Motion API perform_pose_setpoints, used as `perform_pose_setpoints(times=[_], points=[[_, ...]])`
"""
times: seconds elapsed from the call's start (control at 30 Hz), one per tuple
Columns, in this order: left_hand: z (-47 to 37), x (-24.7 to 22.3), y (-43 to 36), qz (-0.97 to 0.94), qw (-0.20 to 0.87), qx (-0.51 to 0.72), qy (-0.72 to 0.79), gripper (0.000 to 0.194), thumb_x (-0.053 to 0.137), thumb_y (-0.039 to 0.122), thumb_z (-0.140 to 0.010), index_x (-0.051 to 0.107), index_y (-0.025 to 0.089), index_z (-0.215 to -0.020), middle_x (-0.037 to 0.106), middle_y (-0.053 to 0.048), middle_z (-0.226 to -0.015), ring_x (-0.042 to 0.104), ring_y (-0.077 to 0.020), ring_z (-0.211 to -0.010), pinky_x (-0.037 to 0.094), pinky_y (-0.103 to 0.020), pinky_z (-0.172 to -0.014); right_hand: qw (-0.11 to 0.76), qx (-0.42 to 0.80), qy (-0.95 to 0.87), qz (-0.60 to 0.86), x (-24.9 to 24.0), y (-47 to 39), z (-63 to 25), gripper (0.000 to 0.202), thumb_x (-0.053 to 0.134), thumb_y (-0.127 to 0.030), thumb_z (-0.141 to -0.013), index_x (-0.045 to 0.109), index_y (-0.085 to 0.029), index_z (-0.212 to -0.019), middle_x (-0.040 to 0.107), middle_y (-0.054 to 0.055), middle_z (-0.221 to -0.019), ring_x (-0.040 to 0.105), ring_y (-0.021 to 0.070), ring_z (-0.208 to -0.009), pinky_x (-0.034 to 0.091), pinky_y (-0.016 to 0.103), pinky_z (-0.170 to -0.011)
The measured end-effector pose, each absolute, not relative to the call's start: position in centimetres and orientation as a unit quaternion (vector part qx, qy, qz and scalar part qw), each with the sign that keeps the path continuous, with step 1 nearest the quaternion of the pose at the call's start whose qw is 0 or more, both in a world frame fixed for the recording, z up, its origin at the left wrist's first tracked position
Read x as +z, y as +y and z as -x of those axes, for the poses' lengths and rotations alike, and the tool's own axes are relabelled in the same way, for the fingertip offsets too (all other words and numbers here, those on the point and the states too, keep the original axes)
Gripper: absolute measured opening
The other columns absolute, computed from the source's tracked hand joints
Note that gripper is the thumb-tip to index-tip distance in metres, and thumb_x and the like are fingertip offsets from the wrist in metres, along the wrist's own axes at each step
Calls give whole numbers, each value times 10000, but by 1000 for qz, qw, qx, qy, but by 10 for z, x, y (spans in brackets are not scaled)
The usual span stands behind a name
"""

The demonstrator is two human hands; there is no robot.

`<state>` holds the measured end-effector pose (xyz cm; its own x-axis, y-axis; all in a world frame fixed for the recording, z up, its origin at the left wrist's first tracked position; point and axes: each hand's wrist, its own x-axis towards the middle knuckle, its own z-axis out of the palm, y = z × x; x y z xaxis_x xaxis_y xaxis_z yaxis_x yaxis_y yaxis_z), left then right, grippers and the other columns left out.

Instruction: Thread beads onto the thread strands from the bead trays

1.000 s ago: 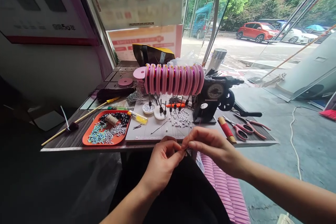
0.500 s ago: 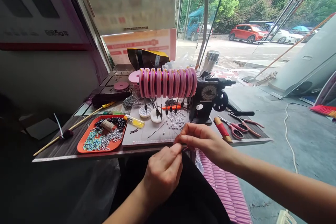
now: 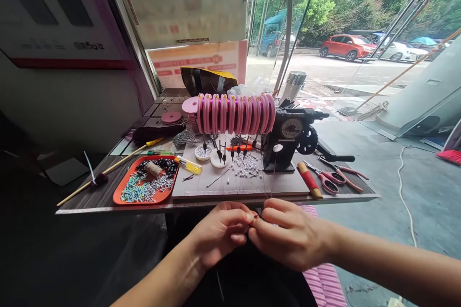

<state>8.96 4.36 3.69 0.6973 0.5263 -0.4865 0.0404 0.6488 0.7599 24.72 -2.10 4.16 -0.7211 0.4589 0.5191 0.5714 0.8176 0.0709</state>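
We see both hands meeting just below the near edge of the counter [image 3: 90, 201]. The left hand [image 3: 219, 232] and the right hand [image 3: 288, 237] have their fingers pinched closed, tip to tip, on something very small at the point where they touch; we cannot tell what it is. Fine threads [image 3: 268, 184] run from that pinch up and away across the grey mat [image 3: 288, 180], their long axis pointing far, toward the row of pink spools [image 3: 236, 112] on the black winding machine [image 3: 288, 139]. Loose white beads [image 3: 247, 165] lie on the mat between the hands and the spools. To the left sits an orange tray [image 3: 120, 196] of mixed beads; to the right lie red-handled scissors [image 3: 326, 180] and pliers [image 3: 345, 172]. Near the hands we see open room only below the counter edge, over the dark lap and the pink striped cloth [image 3: 324, 283].
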Motion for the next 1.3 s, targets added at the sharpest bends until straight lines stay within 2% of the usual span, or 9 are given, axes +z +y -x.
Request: perform_pose_setpoints(times=[0.1, 0.33, 0.43, 0.5, 0.63, 0.7, 0.8, 0.97, 1.3], points=[[-89, 38, 38, -506, 757, 205, 359, 69, 614, 140, -610, 583, 136, -549, 489, 20, -594, 377, -56, -493, 261, -170, -428, 319, 61, -879, 348, 48, -22, -243, 230, 413, -130, -901, 624, -137, -810, 595, 35, -660, 425, 143, -609, 359, 291, -560], [-84, 17, 27, -842, 88, 469, 252, 143, 517, 46, -772, 632, 119, -818, 555, -76, -840, 557, -132, -655, 466, -227, -579, 506, 510, -546, 432, 63, -2, -238, 163, 609, -303, -808, 598, -144, -778, 596, 22, -734, 544, 136, -703, 433, 263, -671], [-83, 16, 31, -870, -11, 466, 159, 187, 537, -7, -740, 631, 105, -857, 637, -122, -920, 598, -163, -700, 488, -257, -643, 491, 544, -524, 433, 67, 7, -240, 184, 621, -306, -786, 569, -136, -737, 573, 8, -699, 522, 115, -658, 430, 245, -647], [-83, 24, 35, -886, 89, 433, 136, 176, 538, 8, -738, 646, 129, -806, 670, -103, -891, 604, -162, -695, 482, -255, -645, 479, 508, -557, 450, 68, 5, -243, 155, 573, -288, -819, 565, -138, -781, 576, 19, -732, 516, 115, -666, 432, 240, -624], [-86, 40, 43, -641, 651, 277, 297, 91, 598, 88, -674, 628, 137, -604, 619, -30, -690, 513, -82, -548, 386, -172, -466, 412, 230, -757, 453, 64, -10, -247, 148, 510, -164, -846, 541, -156, -991, 587, 66, -934, 510, 119, -687, 432, 247, -591], [-88, 41, 46, -444, 808, 186, 339, 72, 612, 85, -602, 595, 123, -543, 535, 13, -562, 416, -40, -455, 278, -142, -380, 314, 43, -866, 386, 59, -17, -247, 131, 493, -117, -848, 567, -140, -954, 601, 72, -917, 496, 123, -651, 397, 264, -550], [-90, 39, 49, -354, 857, 142, 347, 36, 590, 84, -549, 574, 114, -537, 461, 46, -489, 371, -18, -415, 215, -117, -358, 235, -136, -912, 306, 50, -20, -246, 120, 492, -101, -843, 610, -96, -864, 602, 48, -748, 446, 125, -561, 315, 293, -473], [-87, 37, 48, -293, 879, 133, 352, 43, 608, 83, -543, 574, 104, -556, 464, 48, -501, 347, 1, -409, 204, -98, -356, 251, -201, -913, 250, 44, -16, -245, 141, 491, -124, -831, 631, -110, -834, 571, 24, -652, 417, 126, -529, 307, 298, -481], [-86, 39, 41, -427, 809, 202, 350, 85, 629, 76, -584, 592, 118, -521, 493, 31, -541, 377, -40, -469, 254, -147, -418, 281, -1, -904, 321, 47, -21, -238, 226, 417, -110, -892, 629, -126, -817, 603, 36, -649, 421, 144, -598, 340, 292, -550]])
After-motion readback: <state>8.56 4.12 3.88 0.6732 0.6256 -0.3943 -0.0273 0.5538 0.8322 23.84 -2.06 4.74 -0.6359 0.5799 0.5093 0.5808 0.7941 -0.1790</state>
